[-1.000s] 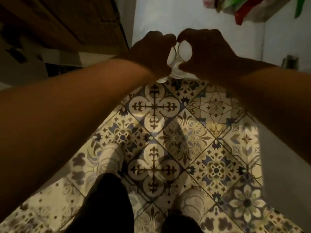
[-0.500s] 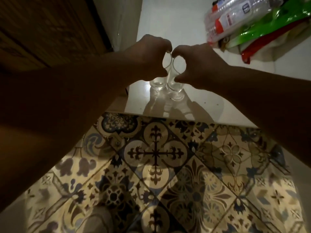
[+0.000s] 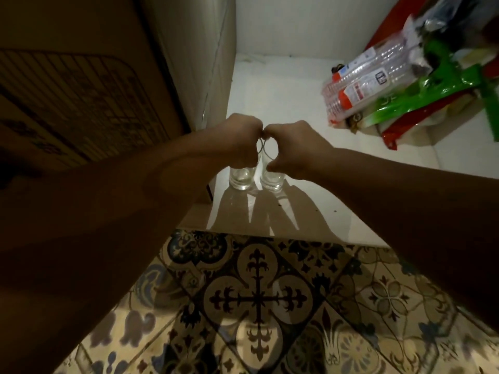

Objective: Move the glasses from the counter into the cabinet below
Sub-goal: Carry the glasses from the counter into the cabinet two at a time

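I see the white cabinet floor (image 3: 283,98) carrying two clear glasses (image 3: 241,179) upright side by side near its front edge, a heap of plastic packets (image 3: 383,93) at its back right, a cardboard box (image 3: 81,85) along its left, with patterned floor tiles (image 3: 256,298) in front.

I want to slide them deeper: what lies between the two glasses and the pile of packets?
In the head view, only bare white shelf separates the glasses from the packets.
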